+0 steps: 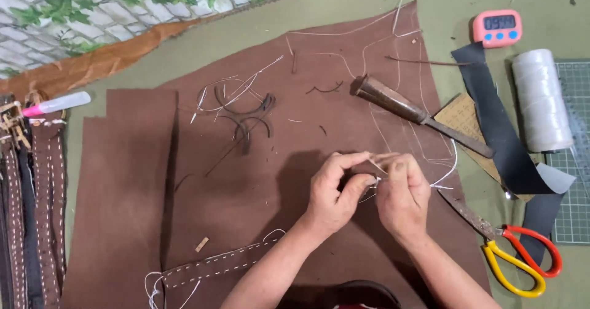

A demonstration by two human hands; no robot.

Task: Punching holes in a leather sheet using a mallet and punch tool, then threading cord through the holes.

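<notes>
Head view. Both hands meet over the middle of a large sheet of brown suede leather [258, 180], which is the landmark for all that follows. The left hand [332, 192] and the right hand [402, 195] are drawn together, fingertips touching, pinched on a thin white thread [445, 175]. The thread runs from the fingers towards the sheet's right edge. Whether a needle or small piece lies between the fingers cannot be told.

On the sheet, above the hands, lies a metal chisel-like tool [421, 115], dull and rusty, its broad end to the upper left. Left of it lie curved dark leather trimmings [243, 109] mixed with loose white thread ends. The sheet's surface is matt and napped, marked with pale chalk lines near its upper right corner.

At the sheet's lower edge lies a narrow brown strap [215, 266] with a row of white stitches. Just off the lower right corner lie scissors [510, 247] with one red and one yellow loop handle. Right of the sheet lie a black leather strip [498, 125], a cylindrical spool of white cord [541, 97] and a green cutting mat [574, 161]. Beyond the upper right corner stands a pink digital timer [496, 27]. Left of the sheet lie stitched straps [37, 204] in a row, and a white pen with a pink cap [56, 104].
</notes>
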